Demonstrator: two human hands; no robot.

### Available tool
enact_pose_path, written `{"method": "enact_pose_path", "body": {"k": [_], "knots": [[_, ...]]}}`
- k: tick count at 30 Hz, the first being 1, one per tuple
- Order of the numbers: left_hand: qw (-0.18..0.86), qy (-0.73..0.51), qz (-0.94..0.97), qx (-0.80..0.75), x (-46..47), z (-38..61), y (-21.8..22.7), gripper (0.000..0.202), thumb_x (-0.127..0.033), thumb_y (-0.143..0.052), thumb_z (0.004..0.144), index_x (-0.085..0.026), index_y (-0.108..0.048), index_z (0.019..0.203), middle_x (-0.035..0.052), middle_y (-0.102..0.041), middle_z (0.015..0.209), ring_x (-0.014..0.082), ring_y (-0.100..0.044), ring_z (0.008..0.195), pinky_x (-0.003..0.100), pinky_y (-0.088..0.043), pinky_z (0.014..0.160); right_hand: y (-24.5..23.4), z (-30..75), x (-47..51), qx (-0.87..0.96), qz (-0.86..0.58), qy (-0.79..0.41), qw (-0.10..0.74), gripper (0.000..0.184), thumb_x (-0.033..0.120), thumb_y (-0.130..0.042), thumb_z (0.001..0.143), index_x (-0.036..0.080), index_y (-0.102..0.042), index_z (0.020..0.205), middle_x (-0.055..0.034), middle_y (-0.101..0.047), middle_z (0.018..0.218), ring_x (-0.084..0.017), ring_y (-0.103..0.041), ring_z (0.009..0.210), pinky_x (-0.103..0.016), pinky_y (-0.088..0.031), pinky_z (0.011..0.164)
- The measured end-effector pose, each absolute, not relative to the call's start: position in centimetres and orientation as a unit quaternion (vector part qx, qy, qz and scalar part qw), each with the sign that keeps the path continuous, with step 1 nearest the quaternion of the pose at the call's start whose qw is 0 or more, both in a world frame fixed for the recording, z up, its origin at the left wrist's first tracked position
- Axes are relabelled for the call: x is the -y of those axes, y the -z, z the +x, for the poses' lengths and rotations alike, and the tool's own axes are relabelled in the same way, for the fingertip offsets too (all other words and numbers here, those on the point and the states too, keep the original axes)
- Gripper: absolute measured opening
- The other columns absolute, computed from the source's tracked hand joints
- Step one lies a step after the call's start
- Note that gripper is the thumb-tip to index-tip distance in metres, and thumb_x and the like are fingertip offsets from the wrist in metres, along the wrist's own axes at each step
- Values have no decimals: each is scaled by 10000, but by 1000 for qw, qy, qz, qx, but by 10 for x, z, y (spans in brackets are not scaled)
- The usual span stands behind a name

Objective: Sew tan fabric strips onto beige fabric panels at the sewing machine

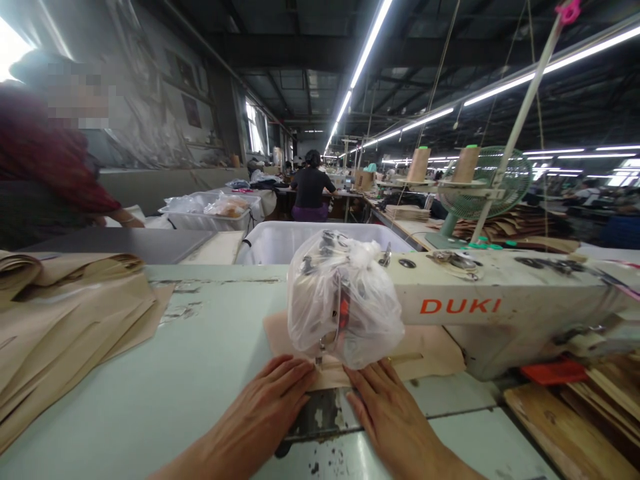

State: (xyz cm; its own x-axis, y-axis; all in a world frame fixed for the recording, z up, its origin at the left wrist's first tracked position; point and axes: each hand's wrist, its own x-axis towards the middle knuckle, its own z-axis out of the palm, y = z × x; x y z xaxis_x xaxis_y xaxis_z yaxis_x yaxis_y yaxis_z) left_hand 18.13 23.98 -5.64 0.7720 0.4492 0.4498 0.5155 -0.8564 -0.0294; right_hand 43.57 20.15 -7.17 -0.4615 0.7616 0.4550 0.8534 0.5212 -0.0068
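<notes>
My left hand point(273, 400) lies flat on the table with its fingers stretched onto a tan fabric piece point(430, 353) just left of the needle. My right hand point(385, 403) lies flat on the same piece to the right of the needle. The fabric sits under the head of a white DUKI sewing machine point(500, 307). A clear plastic bag point(343, 297) is wrapped over the machine's head, and it hides most of the needle area. Both hands press down and grip nothing.
A stack of tan fabric pieces point(65, 320) lies at the left on the pale green table point(200, 360). A white bin point(280, 243) stands behind it. A person in red is at far left. Thread cones point(419, 164), a green fan point(487, 181) and wooden boards point(590, 407) are on the right.
</notes>
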Motion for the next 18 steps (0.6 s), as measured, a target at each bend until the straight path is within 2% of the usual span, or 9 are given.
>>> {"method": "enact_pose_path", "body": {"k": [7,11,14,18], "knots": [[60,200,-944,255,-244,184,55,364,-68,-481,955,-131,-531,1311,104,-643,1276,245,-595,1176,405,-484,1064,78,436,-202,843,-484,115,205,366,304,-448,1034,225,-566,1372,-14,-604,1331,-227,-562,1236,-497,-441,1091],[73,196,-949,236,-243,192,45,256,-102,-443,985,-134,-609,1177,115,-689,1159,244,-637,1073,405,-523,996,79,436,-203,845,-477,125,209,369,307,-435,1039,199,-576,1362,-33,-591,1349,-237,-562,1236,-487,-434,1097],[102,226,-938,240,-243,197,42,274,-94,-401,989,-145,-633,1126,109,-708,1059,244,-650,1021,426,-508,1000,78,435,-203,844,-484,116,200,372,300,-459,1028,211,-564,1374,-30,-598,1340,-239,-562,1236,-495,-433,1098],[82,245,-936,239,-247,196,47,257,-142,-400,1014,-163,-630,1126,96,-703,1087,242,-639,1059,425,-480,1028,75,434,-202,845,-489,101,193,378,294,-471,1022,216,-553,1382,-32,-600,1337,-246,-558,1240,-516,-439,1091]]}}
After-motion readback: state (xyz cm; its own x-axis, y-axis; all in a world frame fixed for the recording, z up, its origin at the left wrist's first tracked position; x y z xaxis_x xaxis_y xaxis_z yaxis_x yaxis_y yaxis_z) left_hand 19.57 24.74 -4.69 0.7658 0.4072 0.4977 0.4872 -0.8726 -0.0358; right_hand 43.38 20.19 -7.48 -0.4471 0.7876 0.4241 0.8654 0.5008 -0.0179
